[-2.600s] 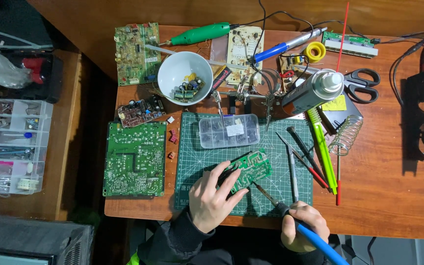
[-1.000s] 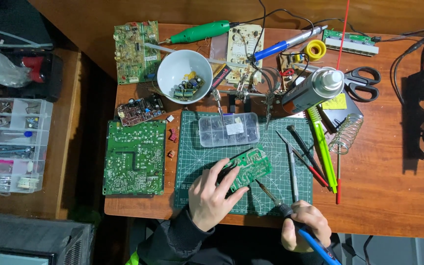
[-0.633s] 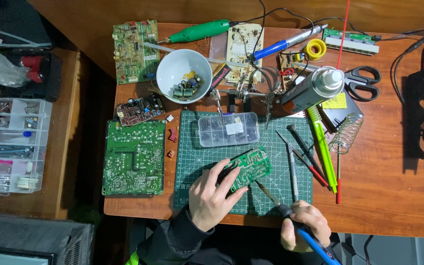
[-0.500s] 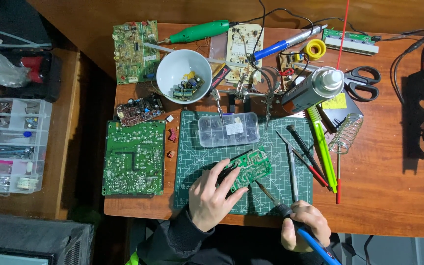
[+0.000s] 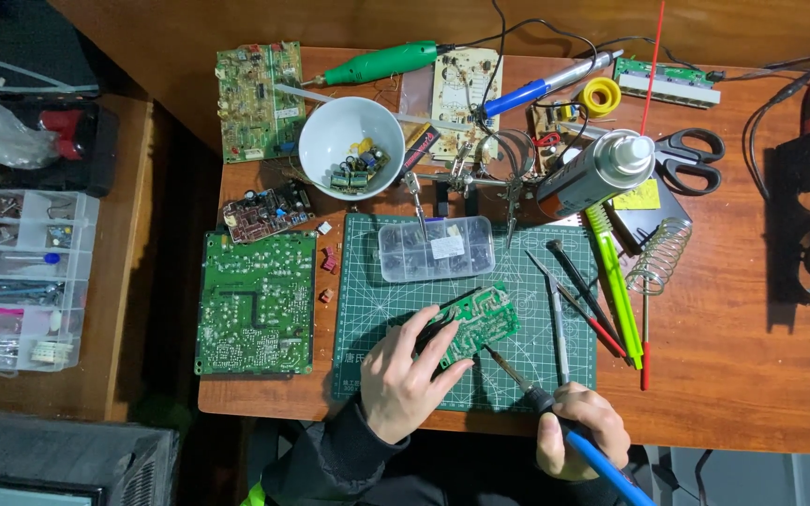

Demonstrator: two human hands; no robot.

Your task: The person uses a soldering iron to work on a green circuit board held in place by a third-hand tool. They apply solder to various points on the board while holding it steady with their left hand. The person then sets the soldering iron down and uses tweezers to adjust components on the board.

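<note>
The left hand [image 5: 403, 382] is pressing down on the small green rectangular circuit board [image 5: 476, 321], its fingers [image 5: 442, 349] spread flat over the board's left end. The board is lying tilted on the green gridded cutting mat [image 5: 367, 281], just below the clear plastic parts box [image 5: 435, 249]. The right hand [image 5: 581, 440] is gripping the blue-handled soldering iron [image 5: 555, 418], fingers closed around the handle, the metal tip touching the board's lower right edge. The mat is resting on the brown wooden surface [image 5: 733, 356].
</note>
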